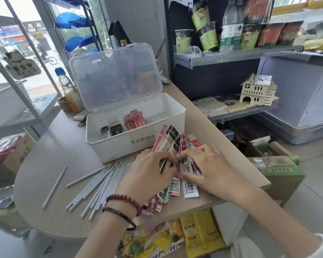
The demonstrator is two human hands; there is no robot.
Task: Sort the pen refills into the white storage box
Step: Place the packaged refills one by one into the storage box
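Left hand [149, 172]: nearest the camera, with a beaded bracelet [125, 199] on its wrist; fingers curled round a fan of pen refill packets [169, 140] that tilts up toward the box.
Right hand [209, 168]: just beside the left, thumb and bent fingers pinching packets in the same bunch.
Packets on counter: more lie flat under both hands, barcodes facing up.
Loose white refills [104, 181]: spread on the wooden counter [63, 142] left of the hands, one lying apart.
White storage box [119, 148]: behind the hands, its clear lid [116, 77] standing open; black packets [112, 128] and red packets [135, 121] stand inside.
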